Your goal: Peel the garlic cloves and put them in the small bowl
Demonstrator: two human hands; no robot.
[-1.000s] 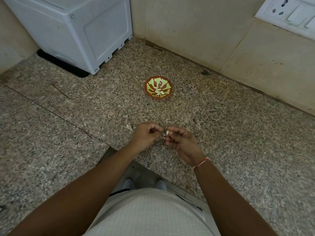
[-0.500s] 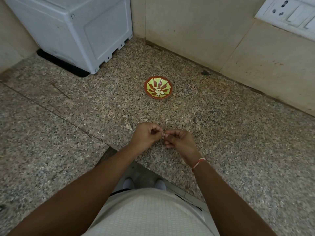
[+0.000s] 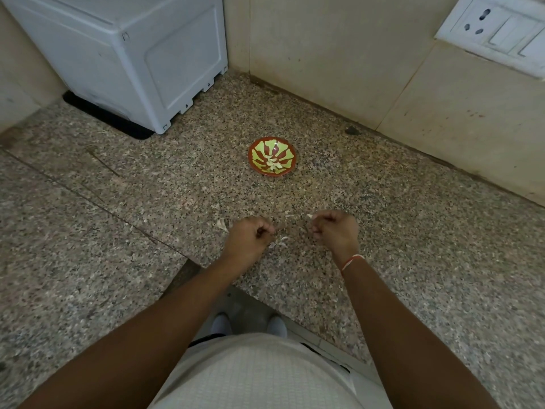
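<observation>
— Where does the garlic stand right now?

— The right hand [image 3: 336, 231] has its fingers [image 3: 320, 223] curled in, and a pale tip of what looks like a garlic clove [image 3: 309, 215] pokes out at the top, pinched there. The left hand [image 3: 250, 236] is curled too, but whether it pinches a scrap of skin or nothing at all, I cannot tell; its underside is hidden.

— And the small bowl?

— The small bowl [image 3: 256, 164] sits further back on the granite tabletop [image 3: 413, 231], well apart from both hands, with a few peeled cloves [image 3: 273, 165] already lying in its bottom.

— So what could go wrong?

— Mostly the carry. The clove is small and probably slick once bare, and it is held only at the fingertips, so a loose pinch on the way over could drop it onto the speckled stone (where a pale clove hides easily among the flecks). The bowl is shallow, too; a clove tossed rather than placed might skip over the rim.

— What about the peel?

— There are papery peel scraps [image 3: 280, 242] between the hands and another skin piece [image 3: 221, 223] just left of the left hand. If skin clings to the clove, it goes into the bowl with it. A sweep of the wrist could also scatter those scraps toward the bowl.
</observation>
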